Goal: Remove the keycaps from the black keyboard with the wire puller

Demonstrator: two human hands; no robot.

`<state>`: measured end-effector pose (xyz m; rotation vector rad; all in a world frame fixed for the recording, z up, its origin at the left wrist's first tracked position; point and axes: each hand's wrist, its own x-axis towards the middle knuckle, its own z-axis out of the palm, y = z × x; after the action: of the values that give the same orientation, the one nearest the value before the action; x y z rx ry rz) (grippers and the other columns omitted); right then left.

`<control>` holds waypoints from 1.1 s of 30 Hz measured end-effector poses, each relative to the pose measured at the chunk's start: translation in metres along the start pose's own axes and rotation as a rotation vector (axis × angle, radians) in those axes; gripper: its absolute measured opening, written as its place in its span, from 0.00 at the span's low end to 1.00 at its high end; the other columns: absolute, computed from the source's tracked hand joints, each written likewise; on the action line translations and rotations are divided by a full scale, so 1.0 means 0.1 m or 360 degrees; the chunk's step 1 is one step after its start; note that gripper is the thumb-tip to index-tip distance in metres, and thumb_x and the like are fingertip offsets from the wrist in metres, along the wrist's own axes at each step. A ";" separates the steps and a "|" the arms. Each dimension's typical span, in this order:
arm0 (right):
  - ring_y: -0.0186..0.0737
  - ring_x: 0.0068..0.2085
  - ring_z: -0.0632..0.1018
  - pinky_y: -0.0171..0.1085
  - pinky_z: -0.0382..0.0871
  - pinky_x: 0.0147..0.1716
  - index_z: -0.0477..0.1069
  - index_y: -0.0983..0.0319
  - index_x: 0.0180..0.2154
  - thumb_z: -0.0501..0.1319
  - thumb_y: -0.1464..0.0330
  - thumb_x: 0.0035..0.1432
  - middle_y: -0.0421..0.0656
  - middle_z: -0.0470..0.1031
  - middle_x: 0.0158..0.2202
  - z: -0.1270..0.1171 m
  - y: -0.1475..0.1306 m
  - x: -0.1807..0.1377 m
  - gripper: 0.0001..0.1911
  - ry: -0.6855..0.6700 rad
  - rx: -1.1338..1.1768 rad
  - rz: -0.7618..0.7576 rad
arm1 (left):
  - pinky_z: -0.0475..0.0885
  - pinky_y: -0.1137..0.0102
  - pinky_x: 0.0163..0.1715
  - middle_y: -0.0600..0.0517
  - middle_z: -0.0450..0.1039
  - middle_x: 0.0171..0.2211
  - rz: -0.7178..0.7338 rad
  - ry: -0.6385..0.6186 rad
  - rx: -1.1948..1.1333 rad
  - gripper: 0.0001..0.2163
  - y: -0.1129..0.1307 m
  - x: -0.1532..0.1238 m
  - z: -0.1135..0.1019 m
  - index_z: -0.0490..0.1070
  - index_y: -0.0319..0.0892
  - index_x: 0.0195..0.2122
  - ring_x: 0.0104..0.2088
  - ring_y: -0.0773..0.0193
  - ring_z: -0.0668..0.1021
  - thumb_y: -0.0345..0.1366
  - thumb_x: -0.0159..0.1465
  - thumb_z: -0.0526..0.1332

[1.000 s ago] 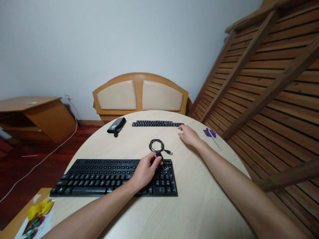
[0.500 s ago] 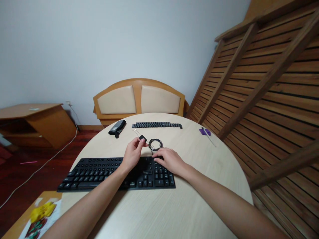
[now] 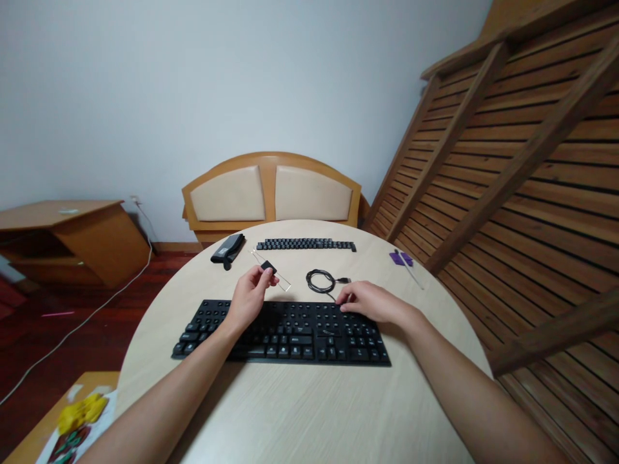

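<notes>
A black keyboard (image 3: 285,332) lies across the round pale wooden table (image 3: 309,412). My left hand (image 3: 249,298) hovers above the keyboard's upper middle, fingers pinched on a small black keycap puller with wire prongs (image 3: 271,269). My right hand (image 3: 370,301) rests on the keyboard's upper right edge, fingers curled down onto it. A coiled black cable (image 3: 322,281) with a USB plug lies just behind the keyboard, close to my right hand.
A row of loose black keycaps (image 3: 305,245) sits at the table's far side, with a grey-black pouch (image 3: 227,249) to its left. A purple tool (image 3: 402,259) lies at the right rim. A padded headboard (image 3: 271,190) and slatted wooden frame (image 3: 507,161) stand behind.
The keyboard has shifted to the right on the table along with the cable. My right hand came back from the far keycaps onto the keyboard. My left hand lifted the puller.
</notes>
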<state>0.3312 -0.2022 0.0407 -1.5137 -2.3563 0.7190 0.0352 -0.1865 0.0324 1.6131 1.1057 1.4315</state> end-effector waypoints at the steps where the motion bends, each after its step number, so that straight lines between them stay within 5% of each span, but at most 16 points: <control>1: 0.44 0.38 0.80 0.37 0.69 0.37 0.80 0.59 0.37 0.64 0.66 0.55 0.44 0.81 0.37 -0.06 0.09 -0.02 0.08 -0.0030 0.0037 0.0049 | 0.69 0.68 0.36 0.49 0.76 0.28 -0.0004 0.0007 0.0010 0.19 0.01 0.00 -0.01 0.70 0.39 0.30 0.31 0.62 0.76 0.53 0.63 0.60; 6: 0.46 0.38 0.81 0.38 0.71 0.39 0.80 0.62 0.37 0.65 0.67 0.50 0.46 0.82 0.37 -0.35 0.54 -0.18 0.11 -0.0112 0.0166 0.0282 | 0.69 0.67 0.38 0.49 0.77 0.28 -0.0016 -0.0018 0.0118 0.19 0.01 0.05 -0.06 0.70 0.40 0.30 0.32 0.59 0.77 0.53 0.63 0.59; 10: 0.48 0.41 0.80 0.40 0.71 0.44 0.79 0.62 0.36 0.64 0.70 0.49 0.46 0.82 0.38 -0.43 0.77 -0.30 0.10 0.0061 -0.0055 0.0416 | 0.68 0.64 0.43 0.48 0.79 0.30 -0.0122 -0.0083 0.0281 0.19 -0.10 0.11 -0.14 0.71 0.40 0.29 0.36 0.55 0.79 0.53 0.61 0.58; 16: 0.48 0.57 0.72 0.44 0.62 0.59 0.72 0.61 0.52 0.56 0.62 0.62 0.49 0.74 0.54 -0.18 0.56 -0.15 0.20 0.0541 -0.0294 -0.0014 | 0.69 0.60 0.44 0.44 0.81 0.32 -0.0449 -0.0132 0.0197 0.19 -0.42 0.19 -0.24 0.69 0.40 0.31 0.38 0.50 0.81 0.54 0.57 0.60; 18: 0.49 0.64 0.63 0.46 0.54 0.64 0.65 0.62 0.60 0.53 0.53 0.64 0.51 0.65 0.63 -0.05 0.45 -0.06 0.29 0.0471 -0.0304 -0.0069 | 0.71 0.60 0.41 0.43 0.81 0.32 -0.0506 -0.0168 0.0164 0.20 -0.48 0.20 -0.25 0.68 0.41 0.30 0.36 0.50 0.82 0.55 0.57 0.61; 23: 0.54 0.71 0.44 0.54 0.39 0.67 0.48 0.57 0.69 0.43 0.42 0.63 0.47 0.45 0.71 0.16 0.41 0.02 0.41 0.0117 -0.0412 0.0253 | 0.73 0.60 0.42 0.44 0.81 0.31 -0.0553 -0.0269 0.0069 0.20 -0.47 0.22 -0.27 0.66 0.41 0.30 0.38 0.51 0.82 0.55 0.56 0.62; 28: 0.56 0.70 0.44 0.54 0.39 0.67 0.52 0.61 0.68 0.42 0.41 0.62 0.49 0.44 0.71 0.13 0.53 0.02 0.43 0.0048 -0.0493 0.0375 | 0.73 0.62 0.43 0.45 0.81 0.33 -0.0513 -0.0409 0.0045 0.18 -0.32 0.20 -0.31 0.69 0.40 0.29 0.37 0.54 0.81 0.52 0.57 0.64; 33: 0.57 0.70 0.48 0.54 0.43 0.67 0.54 0.65 0.67 0.45 0.43 0.63 0.53 0.48 0.70 0.11 0.66 0.03 0.43 0.0121 -0.0445 0.0372 | 0.71 0.64 0.41 0.48 0.79 0.30 -0.0180 -0.0705 0.0218 0.16 -0.09 0.15 -0.37 0.74 0.41 0.30 0.35 0.58 0.79 0.50 0.62 0.60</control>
<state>0.3768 -0.1804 -0.0036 -1.9193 -2.3230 0.3796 -0.0026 -0.1701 0.0354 1.8185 1.0267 0.8807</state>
